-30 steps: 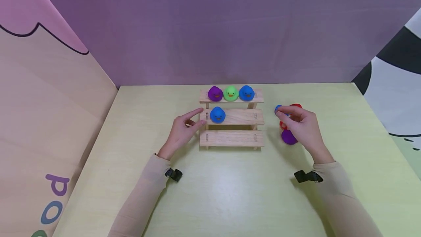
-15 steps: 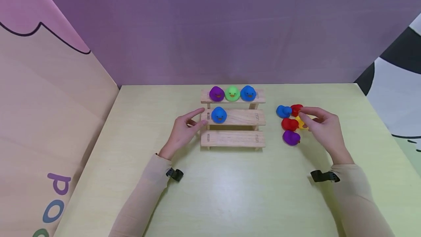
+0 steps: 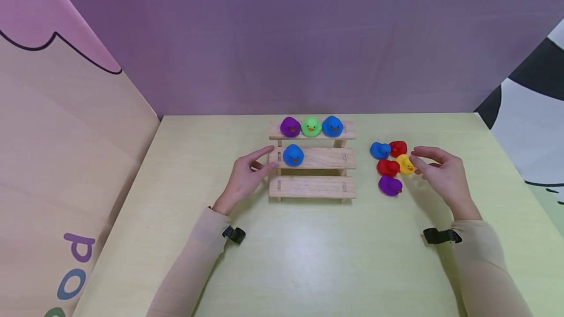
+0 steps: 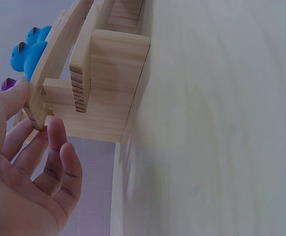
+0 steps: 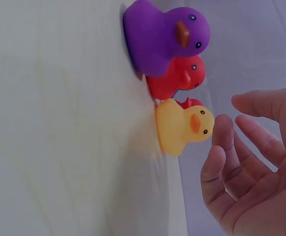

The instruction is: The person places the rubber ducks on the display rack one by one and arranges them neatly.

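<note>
My left hand holds the left end of the middle step of a three-step wooden stand. In the left wrist view, thumb and fingers sit at either edge of that board end. A blue rubber duck stands on this step, close to the fingertips. My right hand, fingers loosely bent and holding nothing, is beside a yellow rubber duck. Next to the yellow one are two red ducks, another blue duck and a purple duck, grouped on the table.
Purple, green and blue ducks stand in a row on the top step. A purple wall panel rises behind the table, with printed panels at both sides.
My right hand has moved right, away from the blue duck at the group's left and past the red ones to beside the yellow duck. The left hand stays at the stand.
</note>
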The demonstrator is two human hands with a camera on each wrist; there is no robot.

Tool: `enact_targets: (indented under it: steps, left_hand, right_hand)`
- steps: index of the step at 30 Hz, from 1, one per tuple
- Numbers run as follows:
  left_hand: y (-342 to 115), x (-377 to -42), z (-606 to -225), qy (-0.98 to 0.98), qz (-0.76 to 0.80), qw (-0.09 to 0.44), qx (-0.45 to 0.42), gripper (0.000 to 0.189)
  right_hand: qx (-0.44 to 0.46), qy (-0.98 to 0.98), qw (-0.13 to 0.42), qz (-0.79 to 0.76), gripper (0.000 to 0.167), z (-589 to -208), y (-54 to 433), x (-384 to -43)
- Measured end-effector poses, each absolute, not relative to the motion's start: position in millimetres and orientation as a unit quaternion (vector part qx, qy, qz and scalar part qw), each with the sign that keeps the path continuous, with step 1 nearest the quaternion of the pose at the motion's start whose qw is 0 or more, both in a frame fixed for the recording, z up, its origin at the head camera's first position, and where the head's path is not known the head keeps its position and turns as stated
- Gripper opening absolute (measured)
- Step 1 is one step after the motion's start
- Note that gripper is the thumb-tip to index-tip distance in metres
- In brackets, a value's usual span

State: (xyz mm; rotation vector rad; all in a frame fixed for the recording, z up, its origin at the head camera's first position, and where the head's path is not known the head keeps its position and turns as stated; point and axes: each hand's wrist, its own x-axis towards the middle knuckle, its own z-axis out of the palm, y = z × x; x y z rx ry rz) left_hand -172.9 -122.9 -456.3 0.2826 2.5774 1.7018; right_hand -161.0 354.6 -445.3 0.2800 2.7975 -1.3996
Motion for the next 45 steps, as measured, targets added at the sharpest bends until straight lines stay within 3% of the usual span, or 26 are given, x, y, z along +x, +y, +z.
enact_targets:
  steps: [26, 45]
  left_hand:
    - [-123.9, -174.5, -457.5, 0.830, 0.549, 0.014, 0.094, 0.049]
    - [-122.8, -173.9, -458.0, 0.827, 0.554, 0.018, 0.092, 0.047]
  right_hand:
    - [0.065, 0.899, 0.064, -0.427, 0.060, -457.5, 367.5, -164.5]
    - [0.068, 0.903, 0.021, -0.424, 0.059, -451.5, 366.8, -159.9]
